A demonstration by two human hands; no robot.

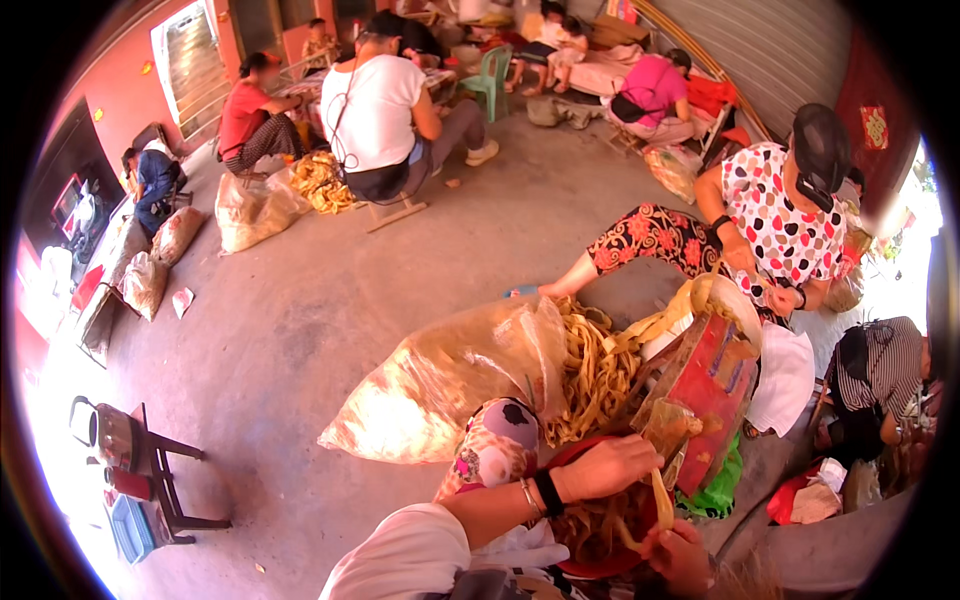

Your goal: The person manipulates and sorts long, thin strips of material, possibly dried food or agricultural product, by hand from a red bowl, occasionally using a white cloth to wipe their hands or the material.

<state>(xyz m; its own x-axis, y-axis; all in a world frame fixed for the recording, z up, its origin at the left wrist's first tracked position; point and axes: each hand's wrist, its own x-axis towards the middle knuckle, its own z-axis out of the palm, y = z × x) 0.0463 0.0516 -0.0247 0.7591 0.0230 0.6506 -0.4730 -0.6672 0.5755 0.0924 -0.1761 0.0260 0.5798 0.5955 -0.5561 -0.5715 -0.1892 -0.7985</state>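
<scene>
My left hand (611,469), with a metal bangle and a black band at the wrist, pinches the upper end of a flat yellowish strip (661,499). Lower down, my right hand (679,556) grips the strip's other end, so it spans the gap between both hands. Under them sits a red basin (649,517) with tangled brownish strips (592,525) inside. Just beyond my left fingers stands a red-topped small table (701,397), with a clear plastic piece and an amber lump (675,429) at its near edge. The material of the strips is hard to tell.
A large filled plastic sack (442,375) lies beside a heap of yellow strips (589,367). Across the small table, a co-worker in a spotted shirt (780,202) works strips. A dark stool (169,472) bears a metal pot (112,435). Other people sit farther back.
</scene>
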